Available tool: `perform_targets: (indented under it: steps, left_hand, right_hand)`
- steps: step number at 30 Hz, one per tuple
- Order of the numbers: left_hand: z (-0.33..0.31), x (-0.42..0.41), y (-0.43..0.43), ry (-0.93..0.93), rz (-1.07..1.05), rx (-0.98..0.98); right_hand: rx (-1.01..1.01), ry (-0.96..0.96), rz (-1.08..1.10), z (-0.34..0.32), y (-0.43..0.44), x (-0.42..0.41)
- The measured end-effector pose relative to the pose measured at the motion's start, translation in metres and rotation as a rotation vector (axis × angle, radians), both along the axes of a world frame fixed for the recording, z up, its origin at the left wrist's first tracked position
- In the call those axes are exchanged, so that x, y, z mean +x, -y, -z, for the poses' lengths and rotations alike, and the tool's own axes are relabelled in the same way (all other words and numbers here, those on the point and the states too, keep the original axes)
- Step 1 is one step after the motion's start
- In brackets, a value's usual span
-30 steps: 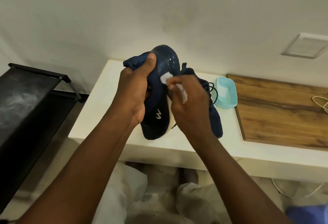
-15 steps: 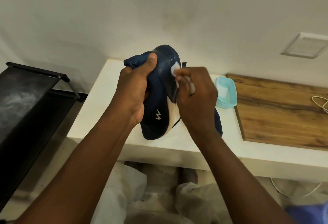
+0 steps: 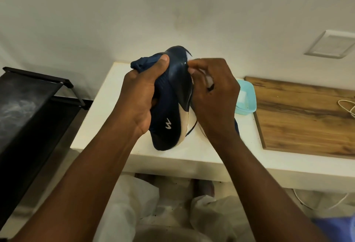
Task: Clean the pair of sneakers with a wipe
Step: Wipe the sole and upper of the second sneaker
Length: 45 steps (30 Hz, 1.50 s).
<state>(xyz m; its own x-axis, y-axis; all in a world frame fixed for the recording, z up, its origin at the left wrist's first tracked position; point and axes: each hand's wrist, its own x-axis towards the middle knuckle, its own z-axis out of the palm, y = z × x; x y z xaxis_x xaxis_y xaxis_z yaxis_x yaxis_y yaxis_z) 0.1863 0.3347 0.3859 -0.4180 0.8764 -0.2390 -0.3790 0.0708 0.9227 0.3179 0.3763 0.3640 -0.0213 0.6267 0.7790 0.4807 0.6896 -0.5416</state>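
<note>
A navy-blue fabric sneaker with a white sole and a small white zigzag logo (image 3: 171,111) is held on end over the white counter (image 3: 115,126), its glossy dark rounded end uppermost and its sole edge turned toward the right. It is gripped by the left hand (image 3: 142,95), whose fingers are wrapped round the upper, with the thumb pressed against the bunched fabric near the top. Whether its lower end touches the counter cannot be told. A crumpled white wipe (image 3: 209,80) is pinched in the curled fingers of the right hand (image 3: 215,99), and the fingertips are set against the sole edge close to the upper end of the shoe. The second navy sneaker (image 3: 236,126) is seen lying on the counter behind the right hand, largely hidden by it, with a dark lace trailing out beside the held shoe. A pale turquoise plastic tub (image 3: 247,99) is placed just beyond it on the counter, next to a brown wooden board (image 3: 307,115) on which a white cable (image 3: 347,107) is coiled at the far right. A black metal rack (image 3: 28,107) is seen to the left of the counter.
</note>
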Motion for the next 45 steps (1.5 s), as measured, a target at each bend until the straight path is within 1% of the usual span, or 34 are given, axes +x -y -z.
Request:
perform_targets:
  steps: [3, 5, 8, 9, 11, 13, 16, 19, 22, 24, 26, 27, 28, 30, 32, 36, 38, 41, 45]
  left_hand:
    - [0.002, 0.001, 0.001, 0.000, 0.020, 0.011]
    - [0.004, 0.001, -0.001, 0.019, 0.011, 0.016]
    - [0.005, -0.005, -0.005, 0.061, -0.053, 0.022]
    - [0.005, -0.007, -0.005, 0.065, -0.069, 0.023]
    - [0.005, -0.007, -0.005, 0.045, -0.075, 0.022]
    - [0.007, -0.008, -0.006, -0.006, -0.051, 0.013]
    - [0.011, -0.010, -0.007, -0.076, -0.044, 0.002]
    - [0.017, -0.011, -0.009, -0.190, -0.019, -0.027]
    - [0.031, -0.011, -0.011, -0.366, 0.037, -0.070]
    - [0.041, -0.012, -0.012, -0.568, 0.086, -0.107]
    - [0.048, -0.013, -0.010, -0.780, 0.100, -0.149]
    - [0.050, -0.015, -0.009, -0.816, 0.074, -0.150]
    - [0.052, -0.018, -0.009, -0.804, 0.040, -0.134]
    - [0.054, -0.024, -0.008, -0.692, -0.011, -0.078]
    - [0.056, -0.028, -0.007, -0.609, -0.039, -0.044]
    - [0.061, -0.024, -0.008, -0.528, -0.073, 0.013]
    - [0.068, -0.021, -0.007, -0.441, -0.103, 0.009]
    - [0.078, -0.024, -0.006, -0.329, -0.126, -0.017]
    - [0.080, -0.031, -0.010, -0.245, -0.134, -0.038]
  right_hand:
    - [0.028, 0.010, -0.046, 0.001, 0.003, 0.000]
    - [-0.030, 0.047, -0.088, 0.019, 0.010, 0.004]
    - [-0.138, 0.185, -0.136, 0.050, 0.017, 0.008]
    - [-0.169, 0.190, -0.137, 0.053, 0.015, 0.008]
    - [-0.221, 0.138, -0.116, 0.048, 0.010, 0.005]
    - [-0.217, 0.046, -0.105, 0.036, 0.005, -0.001]
    - [-0.236, -0.042, -0.161, 0.030, 0.006, -0.013]
    - [-0.417, 0.025, -0.220, 0.054, 0.011, -0.012]
    - [-0.579, 0.074, -0.248, 0.080, 0.011, -0.002]
    - [-0.661, 0.053, -0.261, 0.084, 0.006, -0.002]
    - [-0.700, 0.017, -0.265, 0.081, 0.004, -0.006]
    - [-0.708, -0.009, -0.256, 0.079, 0.003, -0.007]
    - [-0.717, -0.042, -0.238, 0.076, 0.002, -0.008]
    - [-0.719, -0.118, -0.191, 0.066, -0.003, -0.007]
    - [-0.670, -0.135, -0.158, 0.056, -0.008, -0.007]
    - [-0.461, 0.075, -0.221, 0.051, -0.009, -0.016]
    - [-0.432, 0.157, -0.254, 0.057, -0.006, -0.014]
    - [-0.539, 0.296, -0.273, 0.063, 0.004, -0.002]
    - [-0.719, 0.372, -0.247, 0.057, 0.006, 0.009]
